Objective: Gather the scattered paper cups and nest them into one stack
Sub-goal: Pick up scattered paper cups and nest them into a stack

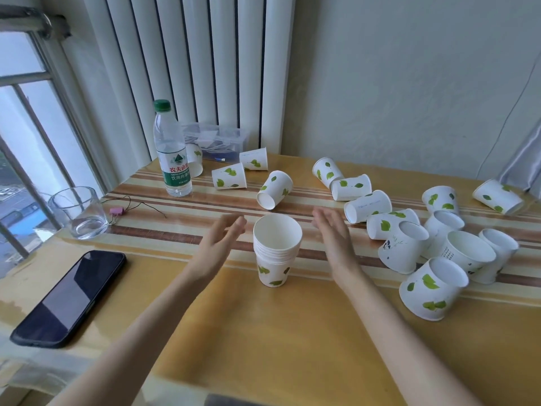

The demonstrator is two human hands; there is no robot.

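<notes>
So the stack of paper cups stands upright, mouth up, pretty much in the middle of the table, right where the striped part of the cover meets the plain yellow part. Several rims sit bunched together near its top (I can't count them exactly). The left hand hovers just beside it on one side and the right hand on the other. Palms are turned in toward each other, fingers straight and loose, and neither hand touches the stack or holds anything. The left one is a bit blurry.

Plenty of loose cups lie around. One tipped cup lies on its side just behind the stack, narrow end pointing toward it. Two more cups lie further back on the left near a clear plastic box. Another one peeks out from behind the water bottle, which stands upright with a green cap. Over on the right there's a whole pile of cups, most on their sides, several touching or leaning on each other. A lone cup lies out at the far right edge.

On the left side of the table sit a drinking glass, a pink binder clip with thin wire beside it, and a dark phone lying flat, screen up, near the front edge.
</notes>
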